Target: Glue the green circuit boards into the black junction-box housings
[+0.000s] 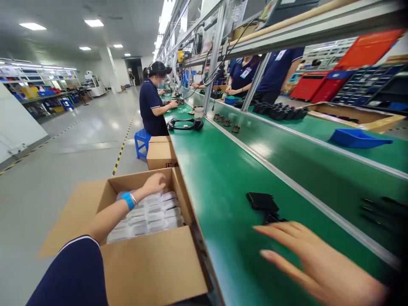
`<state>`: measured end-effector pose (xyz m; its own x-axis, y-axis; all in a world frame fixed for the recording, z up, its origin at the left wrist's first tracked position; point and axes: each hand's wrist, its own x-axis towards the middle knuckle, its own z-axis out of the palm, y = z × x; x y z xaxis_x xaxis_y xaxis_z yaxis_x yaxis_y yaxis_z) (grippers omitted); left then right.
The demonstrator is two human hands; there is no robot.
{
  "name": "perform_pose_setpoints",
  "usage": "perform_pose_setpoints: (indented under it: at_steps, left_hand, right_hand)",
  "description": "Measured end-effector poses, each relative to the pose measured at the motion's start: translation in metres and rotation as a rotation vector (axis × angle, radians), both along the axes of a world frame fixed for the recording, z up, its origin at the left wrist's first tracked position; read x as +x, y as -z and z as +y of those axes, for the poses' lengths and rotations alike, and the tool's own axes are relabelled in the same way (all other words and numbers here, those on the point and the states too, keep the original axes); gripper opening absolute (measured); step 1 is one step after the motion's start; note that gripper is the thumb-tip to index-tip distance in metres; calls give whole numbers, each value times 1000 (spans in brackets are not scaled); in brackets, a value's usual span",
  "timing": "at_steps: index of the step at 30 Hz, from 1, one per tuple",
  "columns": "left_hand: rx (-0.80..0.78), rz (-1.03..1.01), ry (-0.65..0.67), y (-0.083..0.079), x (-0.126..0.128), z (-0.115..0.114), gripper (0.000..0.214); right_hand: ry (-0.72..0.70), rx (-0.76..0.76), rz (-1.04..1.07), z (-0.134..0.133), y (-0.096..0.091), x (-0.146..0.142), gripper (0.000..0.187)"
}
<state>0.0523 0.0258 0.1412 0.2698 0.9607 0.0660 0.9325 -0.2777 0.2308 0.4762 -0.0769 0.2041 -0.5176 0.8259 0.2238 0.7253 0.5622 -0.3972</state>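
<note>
My left hand hovers above an open cardboard box, its fingers loosely bent with nothing visible in them. Inside the box lie rows of small parts in whitish, see-through wrapping. On the green workbench, my right hand is stretched out, thumb apart from the fingers and no object between them. Just beyond its fingertips rests a flat black rectangular part. More black pieces lie between that part and my fingers, partly covered by the hand.
A black frame-like part lies farther up the bench. A co-worker works there, beside a blue stool and another carton. Beyond the metal divider rail are a blue tray and many black parts.
</note>
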Motion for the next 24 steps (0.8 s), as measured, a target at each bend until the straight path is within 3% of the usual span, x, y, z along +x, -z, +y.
perform_pose_setpoints:
  at_steps: [2, 4, 6, 8, 11, 16, 21, 24]
  left_hand:
    - [-148, 33, -10, 53, -15, 0, 34]
    - [-259, 62, -5, 100, -9, 6, 42]
    - [-349, 96, 2, 136, 4, 16, 50]
    - [-410, 132, 13, 159, 13, 29, 54]
    - [-441, 171, 52, 176, 12, 43, 50]
    - [-427, 199, 78, 186, 1, 52, 43]
    - [-461, 267, 26, 200, 27, 44, 50]
    - [-475, 291, 36, 201, 29, 45, 57]
  right_hand:
    - [-116, -153, -114, 12, -16, -76, 33]
    - [-173, -210, -160, 20, -26, -139, 31]
    - [-197, -283, -205, 27, -24, -179, 27]
    - [-187, -370, -229, 34, -14, -196, 24]
    - [-148, -437, -204, 44, 5, -199, 23]
    - [-70, -408, -136, 47, 24, -192, 17]
    - [-111, -423, 55, 29, 33, -181, 17]
    - [-117, -417, 92, 22, 37, -176, 18]
